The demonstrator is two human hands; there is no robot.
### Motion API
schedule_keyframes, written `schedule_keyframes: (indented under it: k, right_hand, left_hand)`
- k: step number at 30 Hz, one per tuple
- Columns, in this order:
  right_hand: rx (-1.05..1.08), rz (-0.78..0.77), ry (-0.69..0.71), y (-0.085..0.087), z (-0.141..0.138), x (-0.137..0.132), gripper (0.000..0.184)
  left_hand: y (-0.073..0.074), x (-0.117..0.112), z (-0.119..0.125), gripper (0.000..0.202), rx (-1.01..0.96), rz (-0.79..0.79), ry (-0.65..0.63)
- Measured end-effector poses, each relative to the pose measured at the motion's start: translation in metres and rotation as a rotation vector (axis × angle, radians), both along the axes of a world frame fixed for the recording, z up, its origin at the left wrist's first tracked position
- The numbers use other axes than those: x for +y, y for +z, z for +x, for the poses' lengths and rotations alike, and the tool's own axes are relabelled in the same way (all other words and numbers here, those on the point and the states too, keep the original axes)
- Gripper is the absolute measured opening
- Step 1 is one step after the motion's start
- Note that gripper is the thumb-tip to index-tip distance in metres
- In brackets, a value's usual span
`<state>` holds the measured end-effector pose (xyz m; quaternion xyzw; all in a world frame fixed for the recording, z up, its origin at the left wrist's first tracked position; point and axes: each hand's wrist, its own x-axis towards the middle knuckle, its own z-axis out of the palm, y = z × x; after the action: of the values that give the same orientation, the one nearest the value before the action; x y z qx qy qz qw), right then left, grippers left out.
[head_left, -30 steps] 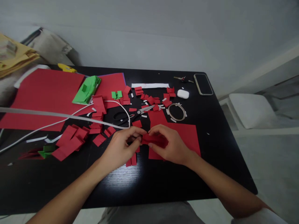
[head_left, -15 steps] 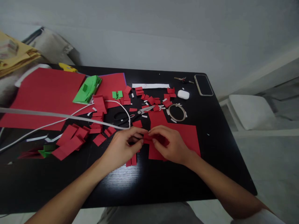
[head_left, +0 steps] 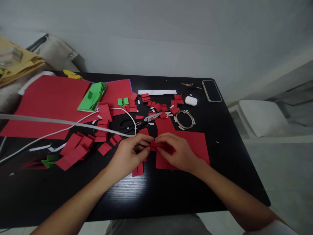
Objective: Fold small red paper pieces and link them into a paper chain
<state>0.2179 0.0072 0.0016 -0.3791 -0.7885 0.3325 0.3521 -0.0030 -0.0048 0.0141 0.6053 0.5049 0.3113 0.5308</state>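
The left hand (head_left: 130, 151) and right hand (head_left: 178, 151) have thumbs and fingertips pinched on a small red paper piece (head_left: 154, 144) between them. Below the fingers, black tabletop (head_left: 171, 195) runs to its near edge; its right edge lies well apart, beyond a red sheet (head_left: 193, 143) partly under the right hand. A white cable (head_left: 63, 122) bends just above the left fingers, near scissors (head_left: 146, 119); a ring (head_left: 185, 127) sits above the right fingers

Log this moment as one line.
left hand: pinching small red paper | right hand: pinching same paper | under right hand: red sheet | beyond hands: scissors
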Motion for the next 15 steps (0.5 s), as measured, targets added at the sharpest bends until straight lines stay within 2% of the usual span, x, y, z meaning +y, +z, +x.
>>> schedule_keyframes:
  k: [8,15]
  right_hand:
    - [-0.097,0.224,-0.004,-0.0040,0.0015,-0.0030,0.020]
    - [-0.160,0.276,0.001,-0.0050,0.0018,-0.0021,0.018]
  left_hand:
    - [-0.0018,-0.0010,0.0001,0.021,-0.001,0.039,0.033]
    - [-0.0046,-0.0014,0.0011,0.018,-0.006,0.093,0.058]
